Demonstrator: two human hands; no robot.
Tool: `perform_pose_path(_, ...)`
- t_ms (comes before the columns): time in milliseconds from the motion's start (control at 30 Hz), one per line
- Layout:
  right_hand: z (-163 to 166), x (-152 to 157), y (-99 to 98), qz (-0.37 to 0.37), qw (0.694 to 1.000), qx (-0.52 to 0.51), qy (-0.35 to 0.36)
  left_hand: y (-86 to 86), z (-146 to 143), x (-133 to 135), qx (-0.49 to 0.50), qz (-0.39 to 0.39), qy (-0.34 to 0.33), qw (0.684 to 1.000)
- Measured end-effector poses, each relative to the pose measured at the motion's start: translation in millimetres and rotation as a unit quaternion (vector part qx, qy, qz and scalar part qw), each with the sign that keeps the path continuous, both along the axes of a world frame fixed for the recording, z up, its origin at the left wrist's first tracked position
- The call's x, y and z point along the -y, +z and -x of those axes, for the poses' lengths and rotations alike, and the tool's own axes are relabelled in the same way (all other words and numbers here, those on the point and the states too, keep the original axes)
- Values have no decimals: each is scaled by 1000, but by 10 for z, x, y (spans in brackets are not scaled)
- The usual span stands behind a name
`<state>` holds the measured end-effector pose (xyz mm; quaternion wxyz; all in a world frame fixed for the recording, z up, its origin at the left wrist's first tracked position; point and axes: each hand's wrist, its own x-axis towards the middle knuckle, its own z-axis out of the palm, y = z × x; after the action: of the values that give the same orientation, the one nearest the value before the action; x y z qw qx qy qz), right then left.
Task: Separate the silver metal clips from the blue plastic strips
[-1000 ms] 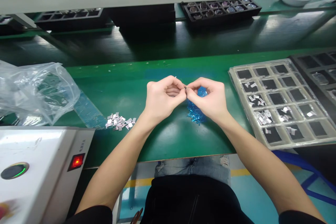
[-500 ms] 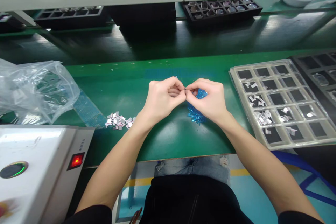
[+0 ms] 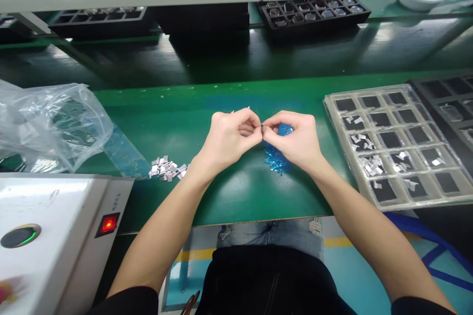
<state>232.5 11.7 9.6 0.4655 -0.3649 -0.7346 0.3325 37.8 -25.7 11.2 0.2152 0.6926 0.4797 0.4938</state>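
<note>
My left hand [image 3: 232,135] and my right hand [image 3: 295,135] meet fingertip to fingertip above the green table. Both pinch at one small dark spot between them; the piece is too small to name. Beneath and beside my right hand lies a pile of shiny blue film scraps [image 3: 278,160], partly covered by that hand. Left of my left forearm is a heap of small whitish-silver rectangular pieces [image 3: 168,168]. A few light bits peek out behind my left hand.
A pale compartment tray [image 3: 354,147] at right holds similar small pieces in some cells, with a dark tray [image 3: 453,108] beyond. At left stand a white machine [image 3: 55,221] with a lit red switch [image 3: 108,225] and a clear plastic bag [image 3: 70,123]. A black tray [image 3: 314,15] with lens-like pieces sits behind.
Both hands keep the same pinch, fingertips together. The view has shifted very slightly; nothing else visibly differs.
</note>
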Motion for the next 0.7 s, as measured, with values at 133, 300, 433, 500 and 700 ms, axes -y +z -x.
perform_pose_path(133, 3, 7, 4, 1, 1000, 0, -4, 2, 2, 5, -1, -3, -5, 1000)
perform_pose_path(300, 14, 10, 2, 2, 1000, -2, -3, 19, 3, 6, 6, -4, -19, 1000)
perform_pose_path(433, 17, 9, 4, 1, 1000, -6, -1, 21, 13, 2, 12, -7, -35, 999)
perform_pose_path(500, 18, 13, 8, 7, 1000, 1, -6, 19, 19, 3, 19, 1, -41, 999)
perform_pose_path(700, 18, 26, 23, 21, 1000, -4, -10, 37, 26, 12, 39, 32, -36, 998)
